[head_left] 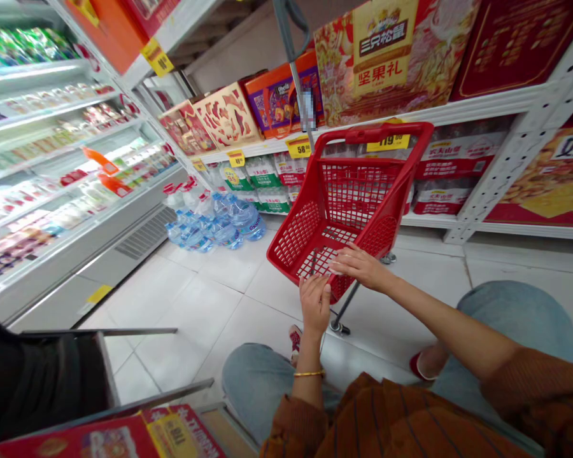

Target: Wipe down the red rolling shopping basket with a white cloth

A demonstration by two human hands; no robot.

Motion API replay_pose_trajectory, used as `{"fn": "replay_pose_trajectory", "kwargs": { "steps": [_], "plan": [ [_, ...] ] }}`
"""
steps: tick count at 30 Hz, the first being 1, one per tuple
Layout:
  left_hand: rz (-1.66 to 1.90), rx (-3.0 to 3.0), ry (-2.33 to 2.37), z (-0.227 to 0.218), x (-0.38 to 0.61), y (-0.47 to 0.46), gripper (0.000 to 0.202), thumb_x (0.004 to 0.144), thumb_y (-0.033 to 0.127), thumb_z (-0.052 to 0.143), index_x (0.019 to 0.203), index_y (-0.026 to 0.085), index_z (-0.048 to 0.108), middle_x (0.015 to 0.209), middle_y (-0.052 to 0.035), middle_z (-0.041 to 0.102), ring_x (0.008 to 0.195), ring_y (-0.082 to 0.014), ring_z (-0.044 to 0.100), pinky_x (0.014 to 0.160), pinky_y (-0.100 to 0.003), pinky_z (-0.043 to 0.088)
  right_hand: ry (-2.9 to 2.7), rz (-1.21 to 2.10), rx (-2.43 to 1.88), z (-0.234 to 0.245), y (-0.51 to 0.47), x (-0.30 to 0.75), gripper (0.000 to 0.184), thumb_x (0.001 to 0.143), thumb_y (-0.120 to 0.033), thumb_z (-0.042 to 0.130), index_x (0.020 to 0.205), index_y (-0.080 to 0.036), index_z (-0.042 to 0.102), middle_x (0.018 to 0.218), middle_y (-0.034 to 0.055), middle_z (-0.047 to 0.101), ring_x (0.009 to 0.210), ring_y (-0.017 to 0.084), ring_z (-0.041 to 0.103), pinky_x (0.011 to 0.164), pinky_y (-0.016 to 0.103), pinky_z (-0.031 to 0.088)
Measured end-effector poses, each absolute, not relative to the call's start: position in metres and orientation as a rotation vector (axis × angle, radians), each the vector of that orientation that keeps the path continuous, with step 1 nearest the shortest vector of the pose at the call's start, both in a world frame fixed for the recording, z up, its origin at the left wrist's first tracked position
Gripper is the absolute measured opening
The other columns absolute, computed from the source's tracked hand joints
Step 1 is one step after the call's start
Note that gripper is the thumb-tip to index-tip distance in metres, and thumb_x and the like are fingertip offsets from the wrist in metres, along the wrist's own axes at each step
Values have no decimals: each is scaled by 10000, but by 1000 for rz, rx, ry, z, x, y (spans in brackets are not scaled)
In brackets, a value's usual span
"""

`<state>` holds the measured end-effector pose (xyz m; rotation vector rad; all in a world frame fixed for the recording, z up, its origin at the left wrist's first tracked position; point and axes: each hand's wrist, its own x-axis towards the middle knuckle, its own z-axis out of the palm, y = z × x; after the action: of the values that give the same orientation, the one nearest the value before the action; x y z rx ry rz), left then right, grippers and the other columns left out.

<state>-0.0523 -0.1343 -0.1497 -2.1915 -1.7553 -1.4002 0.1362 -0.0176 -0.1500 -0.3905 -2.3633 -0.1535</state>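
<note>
A red plastic shopping basket on wheels [348,197] stands tilted on the tiled floor in front of my knees, its red handle [377,133] raised at the far side. It looks empty. My left hand [315,304] is closed on the near rim of the basket, beside a thin dark bar. My right hand [360,266] lies on the same rim just to the right, fingers stretched out and holding nothing. I am crouched low, with blue jeans and brown sleeves in view.
A chilled display case [52,165] runs along the left. Packs of water bottles [214,222] lie on the floor ahead. Shelves with gift boxes [386,57] and yellow price tags line the right. A metal frame [124,356] and red boxes [109,439] sit near left.
</note>
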Motion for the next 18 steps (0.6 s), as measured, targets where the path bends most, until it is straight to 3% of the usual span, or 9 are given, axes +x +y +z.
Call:
{"fn": "replay_pose_trajectory", "kwargs": {
  "steps": [9,18],
  "plan": [
    [-1415,-2156,-1730,-150,-50,-133,292,972,285,419,1072,194,678,1042,-71,736,1060,-206,620,1083,-483,311,-2254,-40,-576,-151,10,156,379,1004,-227,349,1334,-259,533,1224,65,651,1321,210,441,1147,532,294],
    [-1368,-2119,-1745,-150,-46,-136,296,979,265,391,1051,175,664,1036,-85,722,1034,-205,620,1074,-473,317,-2323,36,-448,-152,-42,118,382,1007,-220,340,1336,-252,532,1226,52,648,1298,199,462,1138,503,340]
  ]
}}
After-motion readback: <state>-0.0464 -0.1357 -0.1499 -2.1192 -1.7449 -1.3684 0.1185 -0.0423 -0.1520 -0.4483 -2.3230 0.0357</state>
